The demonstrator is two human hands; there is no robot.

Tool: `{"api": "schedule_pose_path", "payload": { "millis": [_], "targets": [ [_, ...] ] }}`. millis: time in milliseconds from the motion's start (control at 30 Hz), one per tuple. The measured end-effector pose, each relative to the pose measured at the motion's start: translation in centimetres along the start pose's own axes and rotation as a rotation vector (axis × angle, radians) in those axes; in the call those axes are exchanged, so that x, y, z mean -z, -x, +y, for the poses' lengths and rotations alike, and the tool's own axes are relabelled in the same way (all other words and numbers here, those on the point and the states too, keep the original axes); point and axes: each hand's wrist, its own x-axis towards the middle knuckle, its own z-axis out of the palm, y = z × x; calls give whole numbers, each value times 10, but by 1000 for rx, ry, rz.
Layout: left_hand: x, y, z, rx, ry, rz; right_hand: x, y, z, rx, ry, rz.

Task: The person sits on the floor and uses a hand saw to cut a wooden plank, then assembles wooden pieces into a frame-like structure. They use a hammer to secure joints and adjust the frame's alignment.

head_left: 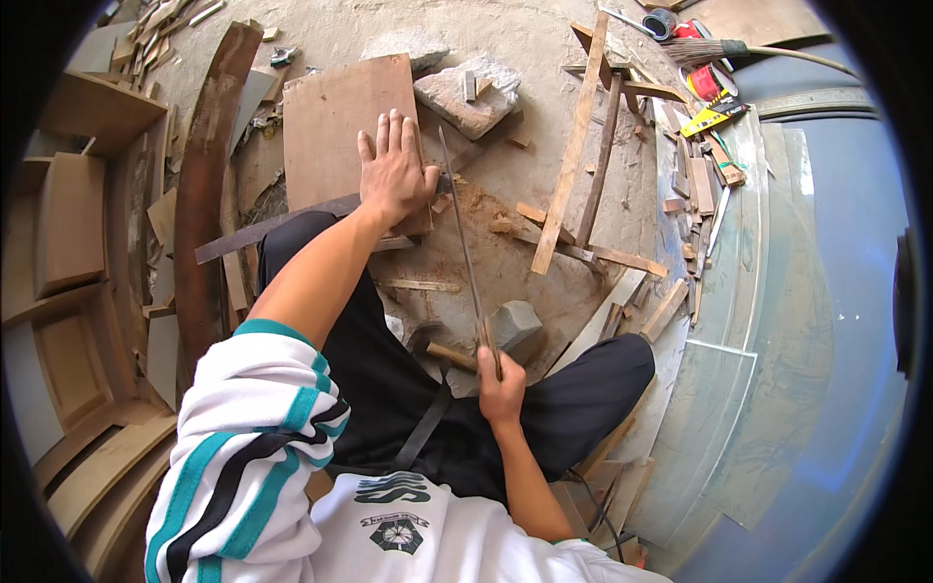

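My left hand (394, 170) lies flat, fingers stretched out, on the right edge of a brown wooden board (326, 126). My right hand (501, 384) is wrapped round the handle of a handsaw (462, 228). The saw's thin blade is seen nearly edge-on and points away from me, its tip just right of the board and of my left hand. A dark wooden strip (233, 241) runs partly under the board. Sawdust (481, 202) lies on the floor beside the blade. Close to my right hand is a tool with a wooden handle (452, 356), its head partly hidden.
Stone blocks lie beyond the board (476, 95) and by my right hand (515, 328). A wooden frame (573, 146) lies right of the saw. Wood scraps and a broom (700, 51) are at far right, glass sheets (719, 389) at right, cabinet parts (73, 223) at left.
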Motion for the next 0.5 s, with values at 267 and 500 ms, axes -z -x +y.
{"api": "schedule_pose_path", "payload": {
  "millis": [267, 500],
  "targets": [
    [-6, -6, -1, -8, 14, 29, -37, -78, -42, 32, -34, 0],
    [-6, -2, -2, -16, -7, 20, -7, -14, 0, 11, 60, -13]
  ]
}}
